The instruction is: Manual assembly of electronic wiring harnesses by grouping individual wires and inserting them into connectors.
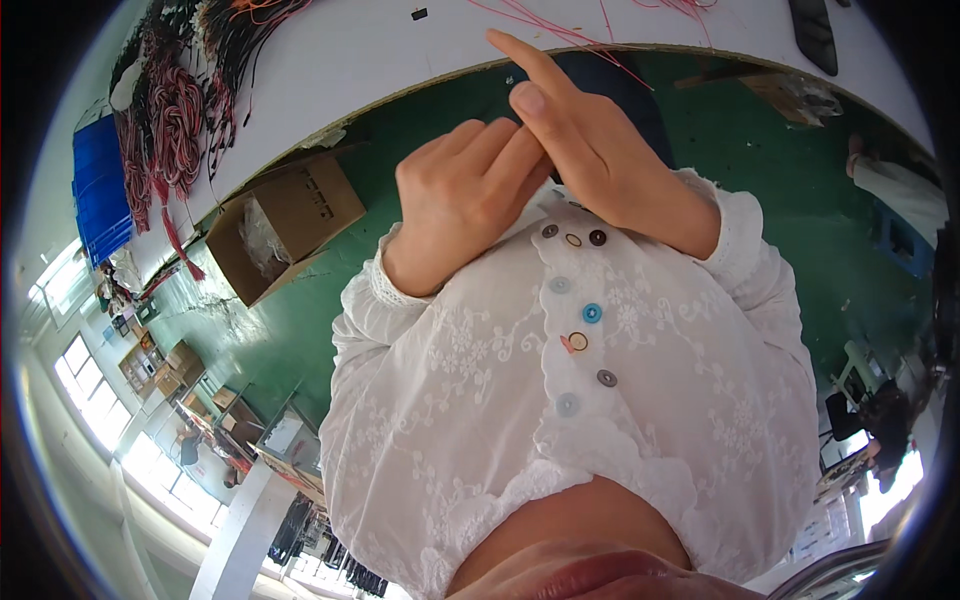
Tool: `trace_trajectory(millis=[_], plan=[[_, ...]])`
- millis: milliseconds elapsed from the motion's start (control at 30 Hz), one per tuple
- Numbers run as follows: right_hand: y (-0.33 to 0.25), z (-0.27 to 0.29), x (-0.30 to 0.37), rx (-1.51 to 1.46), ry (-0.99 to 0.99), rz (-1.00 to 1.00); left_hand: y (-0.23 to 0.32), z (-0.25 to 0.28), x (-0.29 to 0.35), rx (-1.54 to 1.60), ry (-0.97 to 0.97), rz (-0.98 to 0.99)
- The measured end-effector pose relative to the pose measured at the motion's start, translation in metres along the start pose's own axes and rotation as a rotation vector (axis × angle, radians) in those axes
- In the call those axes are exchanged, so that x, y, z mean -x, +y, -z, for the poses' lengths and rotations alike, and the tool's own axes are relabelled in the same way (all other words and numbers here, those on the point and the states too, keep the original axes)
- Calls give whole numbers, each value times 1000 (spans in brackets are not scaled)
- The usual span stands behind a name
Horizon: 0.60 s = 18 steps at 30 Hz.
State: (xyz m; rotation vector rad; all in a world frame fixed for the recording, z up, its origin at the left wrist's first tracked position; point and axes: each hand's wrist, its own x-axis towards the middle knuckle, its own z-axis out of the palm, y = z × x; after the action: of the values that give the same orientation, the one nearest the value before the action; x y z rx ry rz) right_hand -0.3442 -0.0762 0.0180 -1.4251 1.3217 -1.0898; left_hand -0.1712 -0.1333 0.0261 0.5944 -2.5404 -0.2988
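Both hands meet in front of my chest, short of the white table's (400,60) edge. My left hand (462,190) is closed, its fingers curled against the palm side of the other hand. My right hand (605,150) crosses over those fingers, its index finger stretched toward the table and its thumb lying apart from it. The right hand's remaining fingers are hidden behind the left. Whether anything small sits between the hands I cannot see. Thin pink-red wires (560,32) and a small black piece (419,14) lie on the table beyond.
Bundled red and black cables (178,130) hang over the table at left, beside a blue crate (100,190). Below it stands an open cardboard box (320,205) with plastic inside. A dark flat object (814,35) lies far right. Another person (885,425) is at the right rim.
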Motion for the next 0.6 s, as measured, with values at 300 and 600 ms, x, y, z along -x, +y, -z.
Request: trace_trajectory(millis=[300, 600], plan=[[26, 21, -8, -490, -155, -114, -22, 41, 13, 175, 148, 378], [-11, 24, -17, 207, 57, 295, -16, 56, 21, 76, 34, 255]])
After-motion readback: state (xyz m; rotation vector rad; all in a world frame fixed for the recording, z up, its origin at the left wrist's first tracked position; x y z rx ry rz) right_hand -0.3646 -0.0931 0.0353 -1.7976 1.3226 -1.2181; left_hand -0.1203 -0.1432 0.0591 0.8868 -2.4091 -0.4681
